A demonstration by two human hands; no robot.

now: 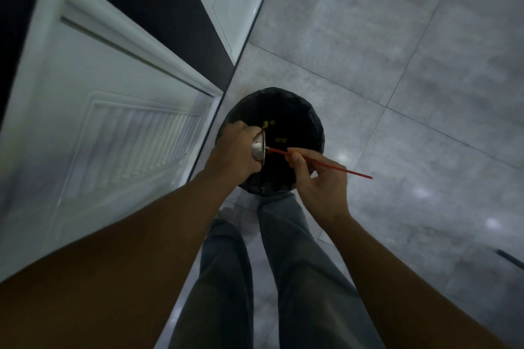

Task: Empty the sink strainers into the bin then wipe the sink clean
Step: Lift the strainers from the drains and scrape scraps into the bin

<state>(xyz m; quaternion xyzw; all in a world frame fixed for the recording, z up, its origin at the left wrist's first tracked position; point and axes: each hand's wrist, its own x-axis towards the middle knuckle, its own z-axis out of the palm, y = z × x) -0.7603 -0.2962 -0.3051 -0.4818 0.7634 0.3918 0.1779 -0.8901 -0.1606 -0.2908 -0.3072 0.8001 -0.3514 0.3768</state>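
My left hand (236, 150) is curled around the sink strainer (258, 149), fingers wrapped over its rounded metal back. The strainer is turned on its side, its open face pointing right, and it sits over the near-left part of the bin's mouth. My right hand (320, 183) is just to the right of it, thumb and fingers pinching a thin red stick (357, 174). The stick's near tip reaches into the strainer's open face and its other end sticks out past my knuckles to the right. The two hands are close but not touching; only the stick bridges them.

Below both hands stands the round bin (283, 93), lined with a black bag, on the grey tiled floor (397, 65). A few yellow scraps (280, 139) show against the dark inside.

The feed is dim, and I cannot make out the inside of the strainer or whether anything is left in it; my fingers cover most of its back and I see its rim edge-on. The bin's depth is lost in black, and its near edge is hidden behind my hands. My grey trousers (297, 278) fill the lower middle; my feet are hard to pick out. A white panelled door (113, 93) runs along the left. A dark object (510, 258) is cut off at the right edge, and I cannot identify it.
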